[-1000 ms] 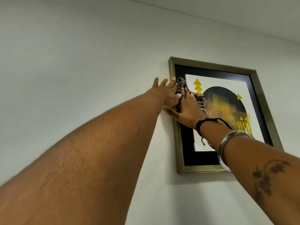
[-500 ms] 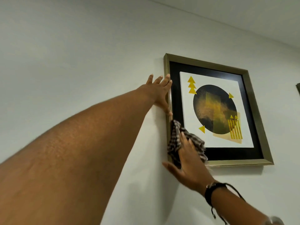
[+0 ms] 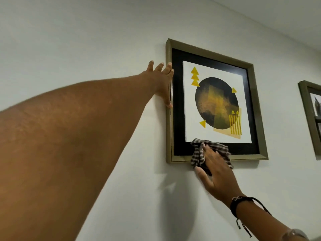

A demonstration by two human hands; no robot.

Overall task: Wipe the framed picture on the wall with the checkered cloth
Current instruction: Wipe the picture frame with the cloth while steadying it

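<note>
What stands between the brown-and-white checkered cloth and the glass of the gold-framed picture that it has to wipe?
Nothing visible does. The right hand presses the brown-and-white checkered cloth on the bottom edge of the gold-framed picture. The left hand rests on the frame's left edge, off the glass.

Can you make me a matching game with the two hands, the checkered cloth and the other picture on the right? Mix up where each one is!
Things:
1. left hand
2. right hand
3. checkered cloth
4. second frame

Places:
A. at the view's right edge
B. flat on the cloth
C. against the framed picture, on its left side
D. over the framed picture's bottom edge

Pairs: 1-C, 2-B, 3-D, 4-A
</note>
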